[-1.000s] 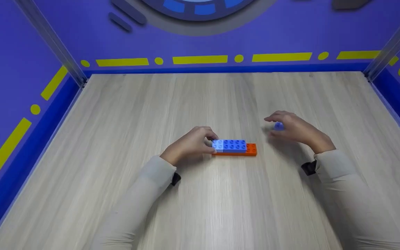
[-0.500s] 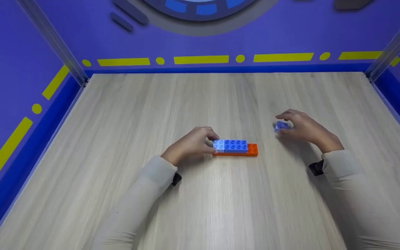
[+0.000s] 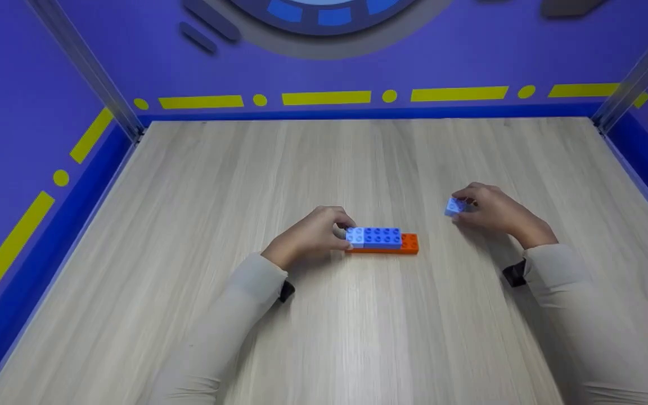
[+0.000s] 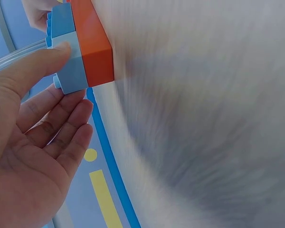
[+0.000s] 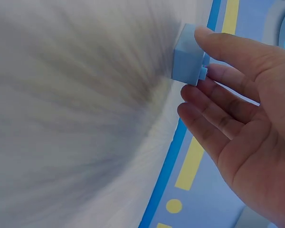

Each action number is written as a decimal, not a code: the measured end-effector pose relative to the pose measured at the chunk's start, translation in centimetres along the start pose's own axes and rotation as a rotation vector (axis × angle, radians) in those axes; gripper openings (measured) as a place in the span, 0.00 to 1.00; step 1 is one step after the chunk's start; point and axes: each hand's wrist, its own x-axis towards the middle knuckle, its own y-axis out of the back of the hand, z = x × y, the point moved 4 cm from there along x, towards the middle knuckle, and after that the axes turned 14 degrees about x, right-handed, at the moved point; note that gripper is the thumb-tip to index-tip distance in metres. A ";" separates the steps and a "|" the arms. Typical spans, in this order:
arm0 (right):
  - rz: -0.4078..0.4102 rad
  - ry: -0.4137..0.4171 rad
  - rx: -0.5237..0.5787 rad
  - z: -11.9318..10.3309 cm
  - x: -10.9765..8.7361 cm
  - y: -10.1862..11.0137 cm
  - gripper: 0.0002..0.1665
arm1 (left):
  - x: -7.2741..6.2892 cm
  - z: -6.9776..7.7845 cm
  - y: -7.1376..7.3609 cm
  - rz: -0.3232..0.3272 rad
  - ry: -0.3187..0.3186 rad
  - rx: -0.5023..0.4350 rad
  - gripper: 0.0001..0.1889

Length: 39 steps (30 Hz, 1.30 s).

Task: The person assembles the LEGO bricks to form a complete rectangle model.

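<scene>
A long orange toy building brick (image 3: 410, 243) lies on the table, with a blue brick (image 3: 382, 238) and a smaller light blue brick (image 3: 354, 237) side by side on top of it. The orange one sticks out at the right end. My left hand (image 3: 315, 232) pinches the light blue brick at the stack's left end; the left wrist view shows the thumb on its near face. To the right, apart from the stack, my right hand (image 3: 495, 209) pinches a small loose light blue brick (image 5: 187, 56) between thumb and fingers. Its studs face the palm side in the right wrist view.
The wood-grain table (image 3: 279, 163) is bounded at the back by a purple-blue wall (image 3: 324, 73) with yellow dashes and dots. Side walls stand left and right, with metal posts at the corners.
My right hand has moved slightly right and its fingers have closed on the loose brick, which has turned in the grasp. The left hand and the stack stay in place.
</scene>
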 end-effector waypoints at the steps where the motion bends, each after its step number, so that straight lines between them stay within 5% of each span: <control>1: 0.001 0.001 0.000 0.0 0.0 0.0 0.27 | 0.0 0.0 0.0 -0.002 0.000 0.001 0.17; 14: 0.010 0.038 0.059 0.0 0.2 -1.3 0.23 | -0.2 -0.3 -0.6 -0.015 0.035 -0.036 0.18; 31: -0.008 0.066 -0.007 -1.0 0.2 -1.3 0.23 | -0.1 -0.2 -0.5 -0.004 0.020 -0.075 0.17; 39: -0.032 0.056 -0.006 -1.8 0.1 -1.6 0.22 | 0.2 -0.1 -0.2 -0.011 0.040 -0.028 0.19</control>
